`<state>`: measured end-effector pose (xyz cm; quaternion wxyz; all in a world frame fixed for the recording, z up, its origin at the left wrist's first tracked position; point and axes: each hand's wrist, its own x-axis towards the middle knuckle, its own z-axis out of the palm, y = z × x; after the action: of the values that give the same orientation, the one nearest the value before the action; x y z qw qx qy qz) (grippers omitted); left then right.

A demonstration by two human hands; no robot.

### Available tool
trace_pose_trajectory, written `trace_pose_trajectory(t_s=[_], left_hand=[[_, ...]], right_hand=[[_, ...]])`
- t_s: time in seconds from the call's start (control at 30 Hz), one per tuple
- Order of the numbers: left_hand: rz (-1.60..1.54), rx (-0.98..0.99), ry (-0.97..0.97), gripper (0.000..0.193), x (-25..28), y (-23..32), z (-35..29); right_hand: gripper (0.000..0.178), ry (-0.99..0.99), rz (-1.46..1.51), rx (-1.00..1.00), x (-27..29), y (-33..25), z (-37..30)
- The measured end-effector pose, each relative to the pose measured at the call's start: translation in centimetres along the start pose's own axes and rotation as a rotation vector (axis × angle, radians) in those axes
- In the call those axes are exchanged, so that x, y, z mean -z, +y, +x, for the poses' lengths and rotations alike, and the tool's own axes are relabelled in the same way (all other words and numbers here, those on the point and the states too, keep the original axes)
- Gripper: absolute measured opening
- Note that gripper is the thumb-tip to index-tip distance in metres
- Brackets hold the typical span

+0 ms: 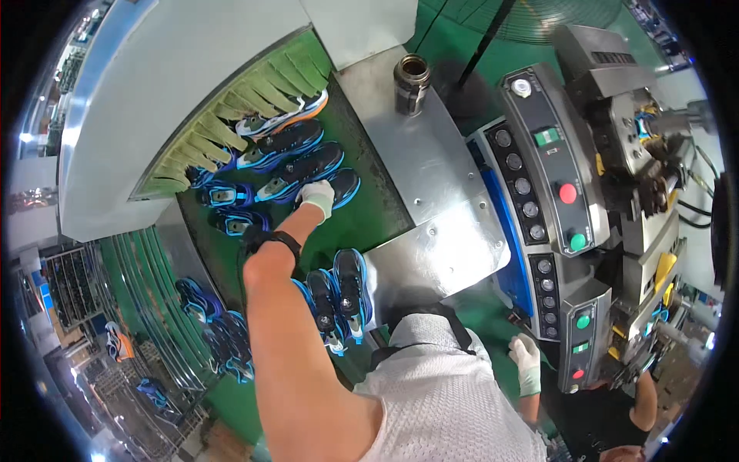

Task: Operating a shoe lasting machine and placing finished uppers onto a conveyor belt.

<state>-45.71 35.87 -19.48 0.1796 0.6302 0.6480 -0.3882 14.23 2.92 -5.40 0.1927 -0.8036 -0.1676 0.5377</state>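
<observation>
My left hand (317, 198), in a white glove, reaches onto the green conveyor belt (369, 204). Its fingers are closed on the dark blue-edged shoe (346, 185) at the right end of a row. Beside it lie more dark shoes (312, 165) with blue soles, and one with an orange edge (296, 115) farther back. My right hand (525, 356), also gloved, hangs low beside the control panel (585, 339). Its fingers are curled in, and nothing shows in them. Nearer to me, a pair of dark shoes (350, 289) stands at the belt's near end.
Green strip curtains (254, 96) hang at the machine opening. A dark open-topped metal container (412, 81) stands on the steel plate (419, 154). At left, shoes (227, 339) rest beside a rail rack (146, 308). Another person's arm (645, 404) shows at lower right.
</observation>
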Motion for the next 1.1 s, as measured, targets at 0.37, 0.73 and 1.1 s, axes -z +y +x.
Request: trace_pose_trajectory(t_s=[0.37,0.73,1.1], left_hand=[[-0.539,-0.423,0.348,0.061,11.2,4.1,-13.9],[-1.199,-1.294,0.364,0.076,18.4,18.4,-22.5],[-1.407,-1.152,0.506,0.044,29.2,34.7,-30.0]], right_hand=[[0.055,-0.258,-0.186,0.402,-6.2,-15.8,-1.9],[0.051,-1.630,1.063,0.144,-6.4,-18.4,-3.0],[0.069,-0.630,1.272,0.586,12.0,-11.7,-3.2]])
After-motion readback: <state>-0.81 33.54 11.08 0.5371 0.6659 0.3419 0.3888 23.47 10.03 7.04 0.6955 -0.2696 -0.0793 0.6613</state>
